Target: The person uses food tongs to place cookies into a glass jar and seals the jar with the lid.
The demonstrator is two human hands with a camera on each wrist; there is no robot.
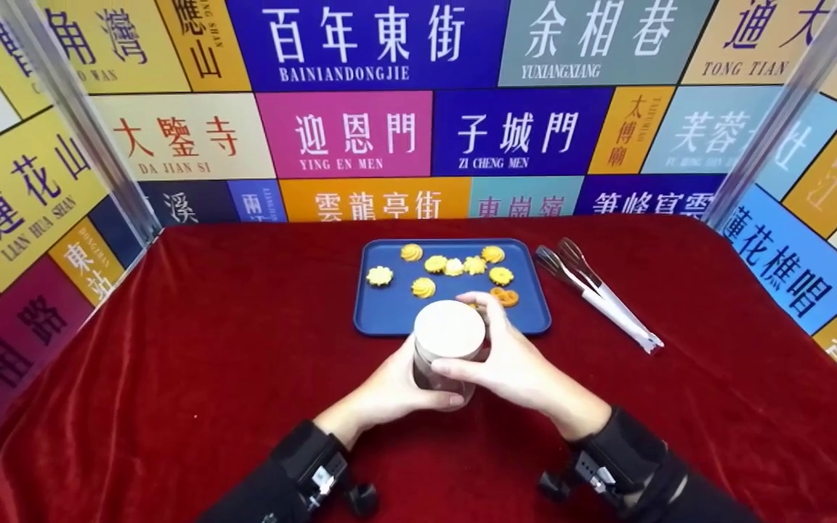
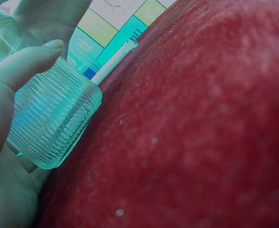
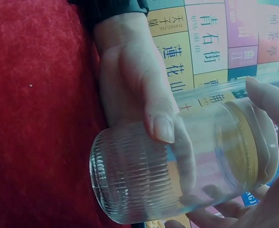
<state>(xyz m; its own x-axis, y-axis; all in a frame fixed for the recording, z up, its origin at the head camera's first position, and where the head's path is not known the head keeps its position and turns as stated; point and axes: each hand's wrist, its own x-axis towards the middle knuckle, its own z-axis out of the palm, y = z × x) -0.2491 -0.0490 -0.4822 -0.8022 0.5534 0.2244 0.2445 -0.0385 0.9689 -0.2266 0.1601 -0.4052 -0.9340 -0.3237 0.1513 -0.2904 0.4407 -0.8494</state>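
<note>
A clear glass jar with a ribbed lower part and a pale round lid stands between both hands, in front of the tray. My left hand wraps round the jar's body, thumb across the near side. Up at the lid is my right hand, its thumb and fingers spread on either side of the lid's edge. In the right wrist view the glass looks empty, and a yellowish ring lies under the lid. The left wrist view shows the ribbed base close to the red cloth.
Behind the jar lies a blue tray bearing several yellow cookies and a pretzel. Metal tongs with white handles rest right of the tray. Red cloth covers the table, with a sign-covered wall behind.
</note>
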